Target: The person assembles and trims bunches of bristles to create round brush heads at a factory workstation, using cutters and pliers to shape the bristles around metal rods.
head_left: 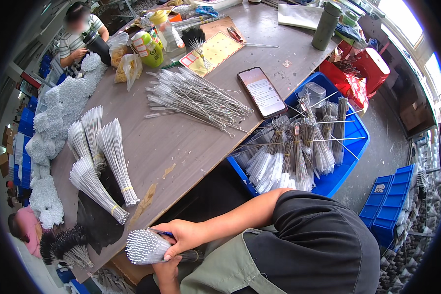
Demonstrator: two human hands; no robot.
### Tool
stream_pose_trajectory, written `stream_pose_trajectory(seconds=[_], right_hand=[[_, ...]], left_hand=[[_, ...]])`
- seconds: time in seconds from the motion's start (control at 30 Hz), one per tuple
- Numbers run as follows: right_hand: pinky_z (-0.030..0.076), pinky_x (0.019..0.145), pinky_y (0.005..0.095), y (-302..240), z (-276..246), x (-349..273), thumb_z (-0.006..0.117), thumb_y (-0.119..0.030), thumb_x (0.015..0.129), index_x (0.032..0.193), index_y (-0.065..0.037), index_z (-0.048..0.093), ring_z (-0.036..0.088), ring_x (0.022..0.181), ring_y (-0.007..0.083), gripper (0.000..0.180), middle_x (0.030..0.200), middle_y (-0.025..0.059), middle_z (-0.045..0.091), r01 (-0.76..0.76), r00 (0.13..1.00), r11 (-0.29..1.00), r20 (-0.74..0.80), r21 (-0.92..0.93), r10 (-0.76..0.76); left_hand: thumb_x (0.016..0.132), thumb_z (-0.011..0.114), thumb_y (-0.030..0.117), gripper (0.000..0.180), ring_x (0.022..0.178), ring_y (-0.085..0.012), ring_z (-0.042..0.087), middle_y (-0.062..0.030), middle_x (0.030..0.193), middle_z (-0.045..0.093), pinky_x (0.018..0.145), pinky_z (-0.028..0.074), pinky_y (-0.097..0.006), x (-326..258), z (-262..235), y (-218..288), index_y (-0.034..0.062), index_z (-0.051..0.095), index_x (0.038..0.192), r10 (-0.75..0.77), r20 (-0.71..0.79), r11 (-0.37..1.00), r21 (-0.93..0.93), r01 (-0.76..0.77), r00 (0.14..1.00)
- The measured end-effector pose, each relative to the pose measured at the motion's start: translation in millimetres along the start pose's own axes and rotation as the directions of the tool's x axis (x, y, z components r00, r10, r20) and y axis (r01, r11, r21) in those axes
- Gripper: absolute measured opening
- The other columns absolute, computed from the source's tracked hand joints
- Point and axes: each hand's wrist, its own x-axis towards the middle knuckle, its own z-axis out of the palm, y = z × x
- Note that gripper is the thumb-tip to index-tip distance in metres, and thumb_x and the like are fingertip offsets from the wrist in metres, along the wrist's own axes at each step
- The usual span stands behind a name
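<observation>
Done, far left: white bristle brushes lie heaped along the table's left edge, with black ones at the near corner.
Done, left of centre: four banded bundles of wire brushes lie fanned on the table, each tied near its wire end with a band.
In hand: a bundle of wire brushes is held just below the table's near edge, cut wire ends facing left, dark bristles to the right.
Right hand: closed over the top of the bundle, a blue object tucked under the fingers; what it is cannot be made out.
Left hand: under the bundle, gripping it from below, partly hidden.
Left to do, centre: a loose pile of untied wire brushes lies spread on the table, judged still waiting to be gathered.
Centre right: a phone lies screen up near the table's edge.
Right: a blue crate beside the table holds many tied bundles standing on end.
Table: worn grey-brown board, cluttered at the far end with bottles, bags and a yellow card.
Room: a workshop; another person sits at the far left corner, stacked blue crates stand at lower right, windows along the right wall.
</observation>
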Motion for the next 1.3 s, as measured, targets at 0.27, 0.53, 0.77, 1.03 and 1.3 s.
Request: stream_pose_trajectory(seconds=[0.27,0.53,0.77,1.03,1.3], right_hand=[[0.048,0.072,0.0290,7.3,-5.3,3.2,0.085,-0.032,0.062,0.132,-0.001,0.044,0.057,0.075,0.0149,0.086,0.083,0.0088,0.061,0.010,0.999,1.000,-0.044,-0.028,-0.012],[0.046,0.069,0.0244,5.3,-12.8,1.1,0.084,-0.031,0.067,0.133,0.000,0.043,0.052,0.073,0.0087,0.083,0.078,0.0023,0.055,-0.009,1.000,1.000,-0.001,0.006,0.009],[0.043,0.092,0.0284,8.9,-5.5,-14.7,0.081,-0.017,0.072,0.131,0.000,0.043,0.052,0.104,0.0100,0.072,0.115,0.0063,0.060,-0.040,0.999,0.974,-0.008,0.224,0.042],[0.042,0.094,0.0281,10.9,13.9,-4.4,0.081,-0.007,0.070,0.134,-0.003,0.041,0.051,0.106,0.0097,0.075,0.117,0.0043,0.058,-0.114,0.993,0.991,0.022,0.069,0.113],[0.042,0.072,0.0203,24.4,40.9,8.9,0.081,-0.006,0.069,0.135,-0.008,0.044,0.044,0.075,0.0046,0.076,0.087,-0.0053,0.052,-0.274,0.962,0.961,0.027,0.029,0.273]], left_hand=[[0.071,0.081,0.033,0.086,0.123,-0.0250,0.043,-0.0127,0.132,0.043,0.105,0.033,-0.040,10.8,7.7,-2.9,-0.0040,0.033,0.132,0.061,-0.016,0.981,-0.184,-0.063,0.998],[0.073,0.068,0.002,0.045,0.099,-0.0179,0.054,-0.0086,0.111,0.055,0.087,0.044,-0.031,21.3,33.8,23.8,-0.0011,0.051,0.115,-0.087,-0.090,0.963,0.247,0.106,0.992],[0.070,0.073,-0.002,0.050,0.090,-0.0165,0.058,-0.0066,0.100,0.059,0.081,0.047,-0.030,26.4,28.9,12.4,0.0000,0.051,0.115,0.129,0.100,0.962,0.230,-0.149,0.987],[0.076,0.075,0.020,0.042,0.098,-0.0202,0.059,-0.0084,0.106,0.061,0.091,0.045,-0.035,21.3,-30.9,3.7,0.0043,0.058,0.112,0.173,0.267,0.704,0.639,-0.309,0.948],[0.088,0.059,0.013,0.030,0.096,-0.0160,0.061,-0.0095,0.106,0.063,0.084,0.049,-0.030,24.3,-99.0,-82.3,-0.0002,0.056,0.115,0.109,0.032,0.866,0.488,-0.111,0.994]])
